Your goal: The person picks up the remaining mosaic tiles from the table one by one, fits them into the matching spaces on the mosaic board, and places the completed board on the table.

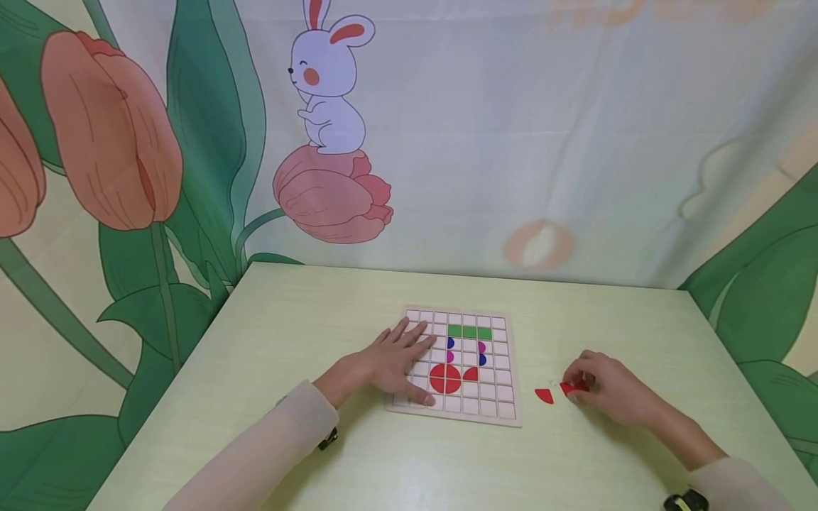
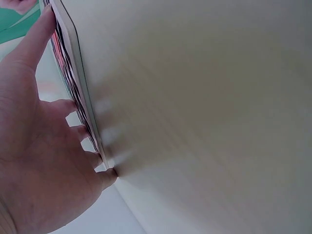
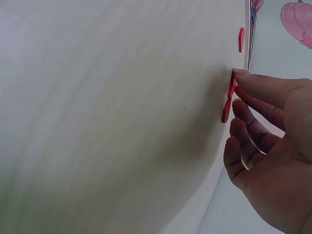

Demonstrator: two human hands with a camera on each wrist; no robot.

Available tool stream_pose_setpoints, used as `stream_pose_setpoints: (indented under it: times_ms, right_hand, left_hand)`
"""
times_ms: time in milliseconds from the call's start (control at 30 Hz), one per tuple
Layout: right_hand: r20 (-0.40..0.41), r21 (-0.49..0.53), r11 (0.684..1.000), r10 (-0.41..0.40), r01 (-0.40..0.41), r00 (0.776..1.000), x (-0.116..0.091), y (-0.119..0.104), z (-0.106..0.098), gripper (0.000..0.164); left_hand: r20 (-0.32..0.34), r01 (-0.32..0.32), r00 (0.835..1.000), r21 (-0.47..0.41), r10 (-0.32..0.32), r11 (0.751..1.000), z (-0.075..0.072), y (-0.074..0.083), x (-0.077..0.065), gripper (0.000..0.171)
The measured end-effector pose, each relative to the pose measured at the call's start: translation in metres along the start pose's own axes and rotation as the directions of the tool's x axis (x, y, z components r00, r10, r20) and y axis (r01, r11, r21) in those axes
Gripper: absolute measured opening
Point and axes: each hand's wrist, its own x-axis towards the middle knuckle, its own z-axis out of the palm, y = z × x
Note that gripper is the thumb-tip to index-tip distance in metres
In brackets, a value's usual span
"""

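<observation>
My left hand (image 1: pixel 399 358) lies with spread fingers across the left side of a square white grid board (image 1: pixel 505 410). In the left wrist view, its thumb and fingertips rest along the board's edge. My right hand (image 1: pixel 607 387) is just right of the board, low over the table, its thumb and index finger pinching a red quarter-circle piece (image 3: pixel 231 84). Another red piece (image 3: pixel 225 112) sits right beside the pinched one, under the curled fingers. Between hand and board lies a loose red quarter-circle piece (image 1: pixel 544 396).
On the board are a row of green squares (image 1: pixel 469 332), blue half-circles (image 1: pixel 482 360), magenta half-circles (image 1: pixel 482 348), a red circle (image 1: pixel 445 378) made of quarters and a single red quarter (image 1: pixel 471 374). The pale table (image 1: pixel 319 305) meets a printed curtain (image 1: pixel 460 142) at its back edge.
</observation>
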Motion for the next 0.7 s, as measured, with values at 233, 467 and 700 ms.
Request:
stream_pose_setpoints:
  times_ms: [233, 467, 700]
  right_hand:
    - [0.024, -0.007, 1.0, 0.03, -0.03, 0.999, 0.001, -0.0003, 0.0002, 0.02]
    - [0.037, 0.02, 0.998, 0.064, -0.065, 0.997, 0.003, -0.0008, 0.0013, 0.023]
    - [0.034, 0.069, 0.995, 0.075, -0.077, 0.997, 0.0025, -0.0034, 0.0019, 0.023]
  left_hand:
    - [0.004, 0.015, 1.0, -0.006, -0.015, 1.0, -0.0013, 0.0018, -0.0002, 0.12]
    - [-0.005, 0.011, 1.0, -0.015, -0.011, 1.0, 0.0003, 0.0002, 0.0001, 0.122]
    - [-0.007, 0.012, 1.0, -0.022, -0.012, 1.0, -0.0001, 0.0008, -0.0004, 0.121]
